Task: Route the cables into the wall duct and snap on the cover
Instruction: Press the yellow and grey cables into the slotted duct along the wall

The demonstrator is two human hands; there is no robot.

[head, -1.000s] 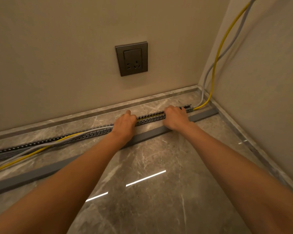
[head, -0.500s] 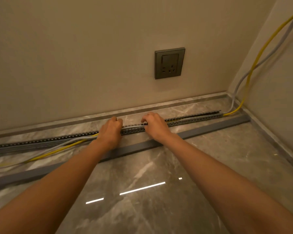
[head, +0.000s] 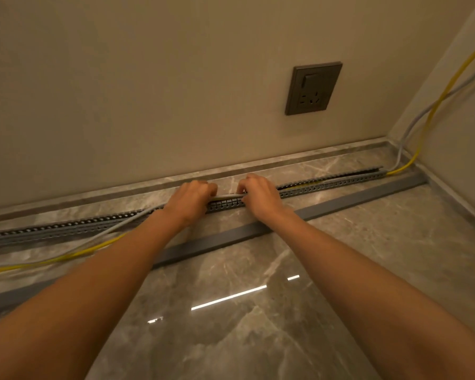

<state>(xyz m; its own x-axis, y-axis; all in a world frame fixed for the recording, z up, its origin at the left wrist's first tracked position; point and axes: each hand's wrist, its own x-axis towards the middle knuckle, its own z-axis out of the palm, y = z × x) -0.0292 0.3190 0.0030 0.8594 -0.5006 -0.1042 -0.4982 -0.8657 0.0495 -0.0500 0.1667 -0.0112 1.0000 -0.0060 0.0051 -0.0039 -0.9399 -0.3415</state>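
A long grey slotted cable duct [head: 327, 186] lies on the floor along the wall. A yellow cable [head: 93, 249] and a grey cable [head: 126, 219] run down the right corner, lie inside the duct's right part, and hang out of it on the left. My left hand [head: 191, 200] and my right hand [head: 259, 194] sit side by side on the duct's middle, fingers curled over the cables and pressing them into the channel. The flat grey cover strip [head: 354, 200] lies on the floor just in front of the duct, under my forearms.
A dark wall socket [head: 313, 87] sits on the back wall above the duct. A marble skirting [head: 285, 159] runs along the wall base. The right wall meets the back wall at the corner [head: 392, 133]. Glossy marble floor [head: 244, 325] spreads in front.
Both hands have slid leftward along the duct, away from the corner, and are closer together. More cable lies in the duct to the right of them. The view has swung left.
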